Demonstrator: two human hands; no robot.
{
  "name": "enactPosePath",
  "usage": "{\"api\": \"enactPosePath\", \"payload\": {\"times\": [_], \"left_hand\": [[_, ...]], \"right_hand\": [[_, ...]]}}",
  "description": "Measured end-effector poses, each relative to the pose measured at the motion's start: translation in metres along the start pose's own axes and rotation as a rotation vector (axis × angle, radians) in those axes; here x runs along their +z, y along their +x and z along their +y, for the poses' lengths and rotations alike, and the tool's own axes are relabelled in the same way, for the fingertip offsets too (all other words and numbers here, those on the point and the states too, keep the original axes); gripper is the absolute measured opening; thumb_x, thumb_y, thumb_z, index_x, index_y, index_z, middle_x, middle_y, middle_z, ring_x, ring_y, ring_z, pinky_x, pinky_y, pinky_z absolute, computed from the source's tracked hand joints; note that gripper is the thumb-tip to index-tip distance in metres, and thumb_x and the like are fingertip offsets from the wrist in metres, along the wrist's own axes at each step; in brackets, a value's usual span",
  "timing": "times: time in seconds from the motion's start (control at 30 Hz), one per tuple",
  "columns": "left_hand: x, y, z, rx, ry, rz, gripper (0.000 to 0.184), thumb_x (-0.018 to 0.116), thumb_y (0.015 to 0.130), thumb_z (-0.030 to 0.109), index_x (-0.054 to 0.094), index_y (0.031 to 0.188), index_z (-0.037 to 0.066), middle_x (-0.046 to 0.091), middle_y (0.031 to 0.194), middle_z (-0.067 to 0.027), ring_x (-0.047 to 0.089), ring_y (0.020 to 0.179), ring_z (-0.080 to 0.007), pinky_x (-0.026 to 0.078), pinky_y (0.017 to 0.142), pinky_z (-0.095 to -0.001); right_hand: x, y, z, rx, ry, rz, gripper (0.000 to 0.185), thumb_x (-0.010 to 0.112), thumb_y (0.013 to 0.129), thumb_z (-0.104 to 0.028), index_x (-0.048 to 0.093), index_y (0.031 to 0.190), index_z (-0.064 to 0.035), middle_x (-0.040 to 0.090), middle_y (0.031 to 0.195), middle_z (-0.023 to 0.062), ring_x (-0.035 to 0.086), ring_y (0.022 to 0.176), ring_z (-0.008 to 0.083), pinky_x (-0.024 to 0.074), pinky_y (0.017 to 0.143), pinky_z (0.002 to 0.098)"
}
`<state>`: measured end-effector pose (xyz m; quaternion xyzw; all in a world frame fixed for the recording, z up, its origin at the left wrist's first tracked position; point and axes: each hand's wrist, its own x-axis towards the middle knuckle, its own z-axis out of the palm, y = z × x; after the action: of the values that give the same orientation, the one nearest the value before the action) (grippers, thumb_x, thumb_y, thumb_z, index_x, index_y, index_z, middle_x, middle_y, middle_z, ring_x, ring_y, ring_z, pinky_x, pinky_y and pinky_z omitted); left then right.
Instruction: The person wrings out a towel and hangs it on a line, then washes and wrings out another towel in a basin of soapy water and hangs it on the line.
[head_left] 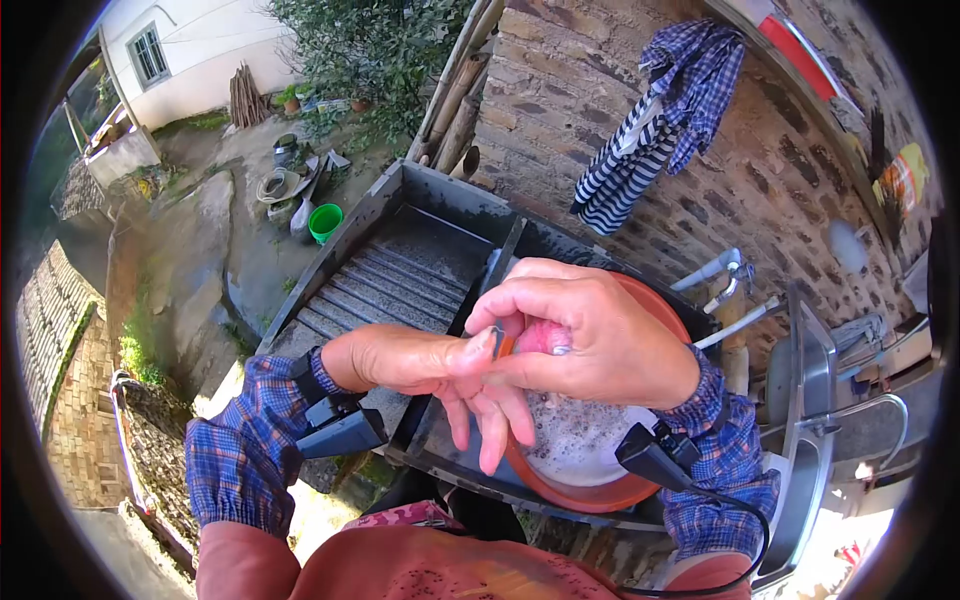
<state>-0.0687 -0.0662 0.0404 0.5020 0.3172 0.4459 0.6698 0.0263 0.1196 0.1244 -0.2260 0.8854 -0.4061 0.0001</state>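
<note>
Both hands meet above the stone sink, in front of the orange basin (640, 494) of foamy water. My right hand (590, 335) is curled, its fingers closed around a small pinkish thing (546, 338) that is mostly hidden in the palm. Between the two hands a small orange and grey object (503, 340) shows at the fingertips; I cannot make out what it is. My left hand (440, 375) is turned palm up with its fingers spread downward, and its thumb touches that small object.
A ribbed stone washboard (375, 290) lies left of the basin. Pipes with a tap (738, 270) stand at the right, near a metal sink (812, 440). Checked and striped cloths (640, 150) hang on the wall. A green bucket (325, 222) is on the ground.
</note>
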Motion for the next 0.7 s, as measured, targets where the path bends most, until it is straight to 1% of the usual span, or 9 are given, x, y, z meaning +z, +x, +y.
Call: {"api": "enactPosePath", "payload": {"times": [0.2,0.27,0.33,0.4,0.47,0.5,0.57,0.67,0.7], "left_hand": [[0.01,-0.002,-0.011,0.14,-0.312,0.028,0.12,0.015,0.077,0.091,0.04,0.141,-0.009,0.053,0.131,-0.0305,0.053,0.125,-0.0341,0.041,0.103,-0.0423],[0.016,-0.019,-0.026,0.261,-0.389,0.057,0.109,0.024,0.084,0.085,0.043,0.141,-0.005,0.049,0.133,-0.035,0.05,0.129,-0.0363,0.043,0.102,-0.0448],[0.012,-0.041,-0.055,0.662,-0.463,0.292,0.085,0.039,0.091,0.073,0.056,0.127,-0.002,0.055,0.126,-0.0326,0.055,0.121,-0.036,0.049,0.094,-0.0424],[-0.006,-0.075,-0.08,0.759,-0.397,0.562,0.052,0.054,0.097,0.049,0.064,0.108,0.0,0.065,0.106,-0.0222,0.065,0.102,-0.0272,0.052,0.088,-0.0345],[-0.015,-0.117,-0.085,-0.031,0.162,1.329,0.031,0.059,0.097,0.032,0.064,0.091,0.003,0.066,0.087,-0.0075,0.065,0.085,-0.0152,0.052,0.078,-0.0251],[-0.022,-0.13,-0.091,-0.026,0.167,1.323,0.031,0.059,0.097,0.032,0.064,0.091,0.003,0.066,0.087,-0.0075,0.065,0.085,-0.0152,0.052,0.078,-0.0251],[-0.029,-0.13,-0.084,-0.03,0.544,1.745,0.018,0.064,0.095,0.021,0.066,0.09,0.003,0.064,0.082,0.0024,0.059,0.08,-0.0051,0.048,0.073,-0.0206],[-0.005,-0.053,-0.034,0.401,0.285,1.424,0.006,0.069,0.089,0.006,0.067,0.092,0.002,0.061,0.087,0.0031,0.053,0.076,-0.003,0.043,0.067,-0.0185],[-0.002,-0.031,-0.02,0.351,0.492,1.308,0.014,0.07,0.088,0.004,0.066,0.101,0.002,0.058,0.088,0.004,0.051,0.074,-0.005,0.044,0.072,-0.0205]], "right_hand": [[-0.021,-0.007,0.019,0.074,0.112,0.171,0.011,0.073,0.08,-0.008,0.066,0.082,0.0004,0.059,0.081,0.0047,0.058,0.077,0.0131,0.0467,0.068,0.0275],[-0.033,-0.014,0.02,0.157,0.164,0.25,0.011,0.072,0.082,-0.007,0.065,0.082,0.0011,0.06,0.083,0.0017,0.057,0.079,0.0093,0.0463,0.073,0.0239],[-0.039,-0.019,0.021,0.252,0.283,0.301,0.011,0.072,0.082,-0.007,0.065,0.081,0.0014,0.061,0.084,0.0017,0.058,0.079,0.0091,0.046,0.073,0.0236],[-0.041,-0.022,0.022,0.271,0.267,0.32,0.011,0.072,0.082,-0.007,0.065,0.081,0.0013,0.061,0.084,0.0018,0.058,0.079,0.009,0.046,0.073,0.0237],[-0.045,-0.025,0.021,0.278,0.238,0.343,0.011,0.072,0.082,-0.007,0.065,0.08,0.0012,0.061,0.083,0.0018,0.058,0.079,0.009,0.0461,0.074,0.0238],[-0.047,-0.026,0.019,0.278,0.216,0.33,0.011,0.073,0.082,-0.007,0.065,0.08,0.001,0.061,0.083,0.0019,0.058,0.079,0.0091,0.0464,0.074,0.0242],[-0.051,-0.027,0.019,0.28,0.19,0.314,0.012,0.073,0.081,-0.008,0.066,0.08,0.0008,0.061,0.083,0.0019,0.058,0.079,0.0093,0.0467,0.074,0.0247],[-0.052,-0.029,0.022,0.286,0.131,0.241,0.012,0.075,0.081,-0.009,0.067,0.081,0.0003,0.062,0.083,0.0018,0.059,0.079,0.0095,0.0471,0.075,0.0254],[-0.053,-0.028,0.021,0.302,0.112,0.221,0.012,0.075,0.08,-0.009,0.067,0.082,0.0003,0.061,0.084,0.0019,0.059,0.08,0.0097,0.047,0.075,0.0255]]}}
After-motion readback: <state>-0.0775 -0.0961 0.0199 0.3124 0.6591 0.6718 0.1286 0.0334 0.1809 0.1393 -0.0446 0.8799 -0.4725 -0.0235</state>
